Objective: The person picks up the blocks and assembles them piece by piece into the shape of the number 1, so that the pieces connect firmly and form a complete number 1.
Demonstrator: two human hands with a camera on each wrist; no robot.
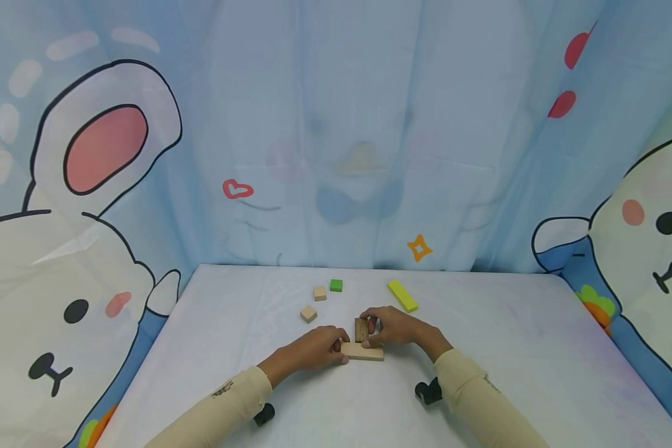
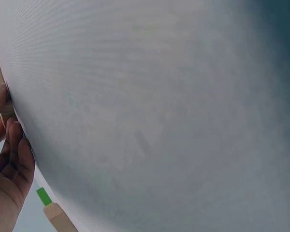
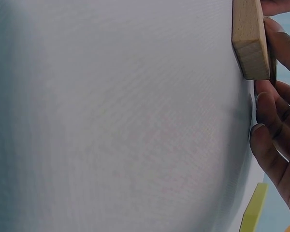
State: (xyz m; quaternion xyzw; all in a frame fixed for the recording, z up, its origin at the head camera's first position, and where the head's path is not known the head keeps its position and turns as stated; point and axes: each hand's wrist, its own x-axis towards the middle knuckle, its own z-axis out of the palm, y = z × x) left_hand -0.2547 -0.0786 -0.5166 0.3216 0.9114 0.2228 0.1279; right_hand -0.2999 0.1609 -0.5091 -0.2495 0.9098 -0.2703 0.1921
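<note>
A light wooden plank (image 1: 364,352) lies crosswise on the white table in front of the person. At its left end the left hand (image 1: 316,347) grips it between thumb and curled fingers. Just behind the plank is a shorter dark brown wooden block (image 1: 361,330), its lower edge right at the plank's back edge. The right hand (image 1: 396,325) pinches this dark block from the right, thumb low by the plank. In the right wrist view the plank's end (image 3: 255,58) shows close up, with the right fingers (image 3: 275,121) beside it and the dark block mostly hidden.
Two small light wooden blocks (image 1: 308,313) (image 1: 320,293) and a green block (image 1: 336,285) lie behind and left of the hands. A long yellow block (image 1: 402,295) lies back right. A patterned curtain (image 1: 358,124) hangs behind the table.
</note>
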